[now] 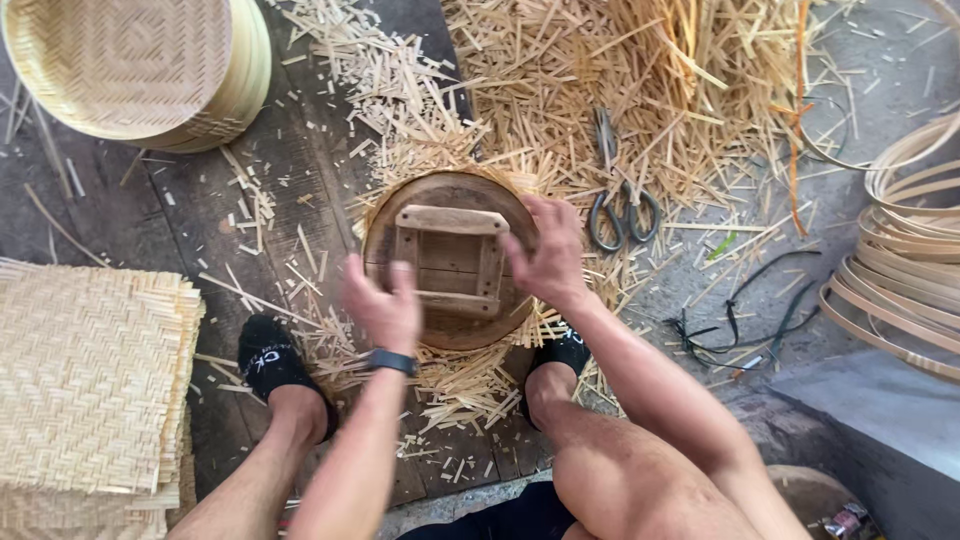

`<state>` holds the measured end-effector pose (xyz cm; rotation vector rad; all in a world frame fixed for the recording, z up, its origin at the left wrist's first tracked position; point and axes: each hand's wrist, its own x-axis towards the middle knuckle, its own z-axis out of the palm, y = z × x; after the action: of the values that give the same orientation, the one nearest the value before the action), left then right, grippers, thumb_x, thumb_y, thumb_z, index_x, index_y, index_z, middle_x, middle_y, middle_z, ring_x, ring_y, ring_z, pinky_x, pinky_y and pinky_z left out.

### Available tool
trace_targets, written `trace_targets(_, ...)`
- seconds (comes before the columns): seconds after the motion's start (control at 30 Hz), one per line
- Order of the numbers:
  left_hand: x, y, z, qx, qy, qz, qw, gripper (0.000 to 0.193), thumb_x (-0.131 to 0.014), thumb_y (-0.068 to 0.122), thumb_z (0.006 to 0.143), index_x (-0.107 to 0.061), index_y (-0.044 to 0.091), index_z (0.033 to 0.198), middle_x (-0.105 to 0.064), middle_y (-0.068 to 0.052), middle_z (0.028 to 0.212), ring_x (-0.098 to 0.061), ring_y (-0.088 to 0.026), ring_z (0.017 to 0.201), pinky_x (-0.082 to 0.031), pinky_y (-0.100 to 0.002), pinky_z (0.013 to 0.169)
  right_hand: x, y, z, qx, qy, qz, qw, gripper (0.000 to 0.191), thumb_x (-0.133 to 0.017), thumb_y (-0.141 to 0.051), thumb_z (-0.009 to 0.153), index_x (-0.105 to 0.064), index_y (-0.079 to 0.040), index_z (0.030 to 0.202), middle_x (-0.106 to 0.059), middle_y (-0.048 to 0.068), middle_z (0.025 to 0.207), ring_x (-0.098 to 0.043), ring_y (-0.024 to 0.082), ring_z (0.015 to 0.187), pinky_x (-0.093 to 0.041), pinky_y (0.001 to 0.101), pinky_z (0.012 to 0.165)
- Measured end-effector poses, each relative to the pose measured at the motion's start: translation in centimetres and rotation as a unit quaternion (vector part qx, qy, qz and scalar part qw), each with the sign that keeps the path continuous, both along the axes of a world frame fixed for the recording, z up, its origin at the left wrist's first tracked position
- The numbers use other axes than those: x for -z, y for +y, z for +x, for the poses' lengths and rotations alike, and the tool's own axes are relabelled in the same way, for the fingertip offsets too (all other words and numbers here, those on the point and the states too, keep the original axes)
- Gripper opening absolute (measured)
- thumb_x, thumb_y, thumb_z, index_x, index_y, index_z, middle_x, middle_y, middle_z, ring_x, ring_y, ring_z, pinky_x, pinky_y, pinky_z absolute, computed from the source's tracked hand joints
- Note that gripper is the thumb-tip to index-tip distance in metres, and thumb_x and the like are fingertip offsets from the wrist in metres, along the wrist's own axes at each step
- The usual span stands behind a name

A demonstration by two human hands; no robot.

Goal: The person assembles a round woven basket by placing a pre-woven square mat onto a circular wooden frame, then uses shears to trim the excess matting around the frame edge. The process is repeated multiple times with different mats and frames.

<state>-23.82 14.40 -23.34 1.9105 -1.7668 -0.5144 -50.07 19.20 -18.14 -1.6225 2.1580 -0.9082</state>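
While both hands press the round wooden form (450, 258), it could skid on loose bamboo strips (470, 385).
Left hand (383, 305) and right hand (545, 250), fingers curled, grip its edges; scissors (618, 205) lie just beyond the right hand.

A small crumpled package (848, 521) lies at the bottom right corner, partly cut off by the frame edge; its wrapper shows red, dark and pale patches; no signs or screens appear.
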Motion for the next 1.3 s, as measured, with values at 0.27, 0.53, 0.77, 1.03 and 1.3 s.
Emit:
trace_targets(0.27, -3.5, 2.2, -5.7, -0.068, -0.034, 0.1, 0.992, 0.098, -0.083, 0.01, 0.066, -0.034, 0.004, 0.15, -0.038, -0.022, 0.153, -0.033, -0.042, 0.143, -0.019, -0.059, 0.119, -4.4, -8.8, 3.0, -0.353, 0.121, 0.168, 0.912, 0.071, -0.067, -0.03, 0.098, -0.032, -0.023, 0.16, -0.059, 0.016, 0.098, -0.058, 0.026, 0.084, -0.042, 0.0457, 0.086)
trace_targets(0.53, -4.2, 1.5, -2.2, 0.112, -0.029, 0.032, 0.993, 0.084, -0.073, 0.007, 0.069, -0.043, 0.002, 0.148, -0.046, -0.02, 0.148, -0.041, -0.04, 0.137, -0.033, -0.057, 0.115, -2.5, -1.3, 5.7, -0.188, -0.033, 0.064, 0.98, 0.076, -0.075, -0.02, 0.087, -0.043, -0.016, 0.156, -0.061, 0.014, 0.097, -0.058, 0.031, 0.09, -0.044, 0.0436, 0.084)
trace_targets(0.77, -2.1, 2.7, -3.6, 0.11, -0.114, 0.004, 0.987, 0.093, -0.069, 0.037, 0.09, -0.021, 0.0, 0.161, -0.019, -0.027, 0.168, -0.017, -0.043, 0.156, -0.014, -0.06, 0.126, 4.1, 0.8, -6.6, 0.108, -0.028, 0.011, 0.994, 0.021, -0.068, -0.013, 0.1, -0.068, -0.007, 0.119, -0.065, 0.009, 0.115, -0.066, 0.023, 0.1, -0.056, 0.0405, 0.093)
trace_targets(1.03, -2.1, 2.7, -12.1, 0.079, -0.021, 0.04, 0.996, 0.132, -0.082, 0.052, 0.074, 0.0, -0.011, 0.155, -0.004, -0.036, 0.164, -0.001, -0.05, 0.154, -0.001, -0.061, 0.123, 8.3, 4.6, -15.3, 0.139, 0.032, 0.322, 0.936, 0.058, -0.084, -0.013, 0.071, -0.055, 0.004, 0.118, -0.063, 0.024, 0.108, -0.062, 0.039, 0.1, -0.053, 0.0489, 0.093)
trace_targets(1.3, -3.9, 2.7, -8.4, 0.24, 0.034, 0.084, 0.966, 0.128, -0.081, 0.028, 0.07, 0.003, 0.0, 0.162, -0.007, -0.026, 0.171, -0.002, -0.043, 0.159, -0.007, -0.05, 0.13, -0.3, 9.2, -20.5, -0.063, -0.132, 0.475, 0.868, 0.034, -0.081, -0.02, 0.073, -0.075, -0.002, 0.102, -0.076, 0.01, 0.079, -0.07, 0.018, 0.065, -0.06, 0.0356, 0.066)
